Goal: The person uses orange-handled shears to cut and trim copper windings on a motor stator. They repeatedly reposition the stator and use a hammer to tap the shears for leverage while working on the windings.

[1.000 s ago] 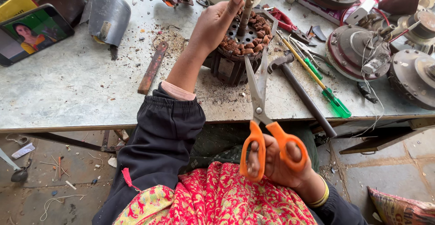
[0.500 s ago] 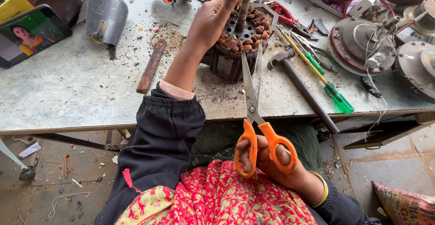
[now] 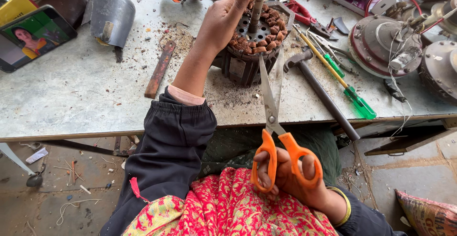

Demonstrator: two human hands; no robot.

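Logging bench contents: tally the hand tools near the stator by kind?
Scissors, orange handles, in right hand: 1
Hammer: 1
Green-handled screwdrivers: 2
Red-handled pliers: 1
Total: 5
Left hand steadies the stator.

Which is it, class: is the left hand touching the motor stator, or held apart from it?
Touching. The head view shows the left hand resting on the motor stator, its fingers beside the shaft.

Single head-worn camera, looking steeply down over wearer's lap onto near edge of table (image 3: pixel 71 98); close range, both hands (image 3: pixel 290 179) in frame, floor visible below table edge.
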